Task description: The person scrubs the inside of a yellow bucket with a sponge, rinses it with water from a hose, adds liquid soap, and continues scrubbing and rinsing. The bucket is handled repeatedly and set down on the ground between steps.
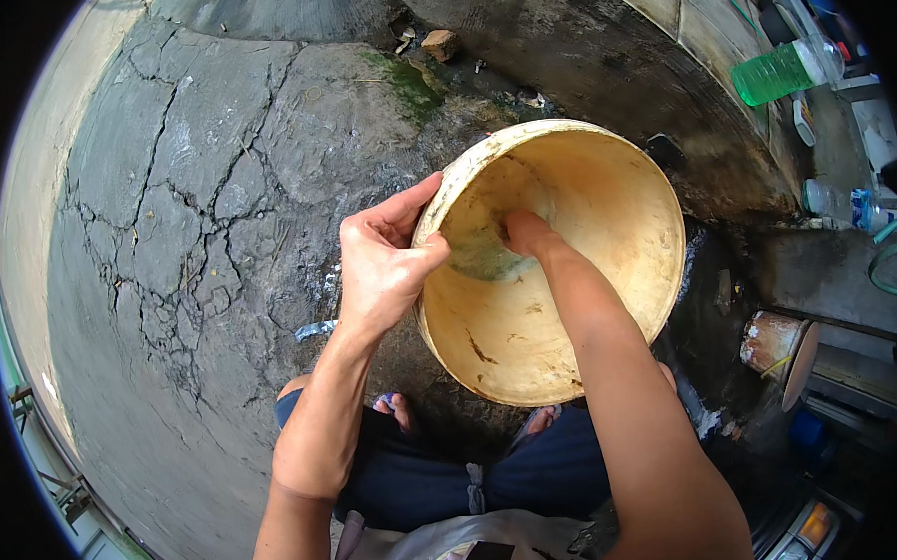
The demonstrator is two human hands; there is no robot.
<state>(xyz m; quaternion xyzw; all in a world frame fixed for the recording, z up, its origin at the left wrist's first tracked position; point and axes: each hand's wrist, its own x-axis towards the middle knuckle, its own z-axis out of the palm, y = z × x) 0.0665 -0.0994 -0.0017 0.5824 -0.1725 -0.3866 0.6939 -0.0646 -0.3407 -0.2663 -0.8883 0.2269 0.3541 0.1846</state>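
A large cream-coloured plastic bucket (616, 223), stained brown inside, is tilted with its round mouth facing me above the ground in front of my feet. My left hand (392, 247) grips it by the left side of the rim, thumb at the edge and fingers along the outer wall. Deep inside, near the bottom, is my right hand (529, 233), its fingers curled and mostly turned out of sight. Whatever they may hold is hidden. A greyish, wet-looking patch shows on the bucket's bottom beside that hand.
Cracked grey concrete (195, 211) spreads out to the left. A brick chunk (441, 46) lies beyond the bucket, near a low wall. To the right are a bottle of green liquid (775, 74), a clear bottle (827, 198) and a rusty, paint-stained pail (772, 346).
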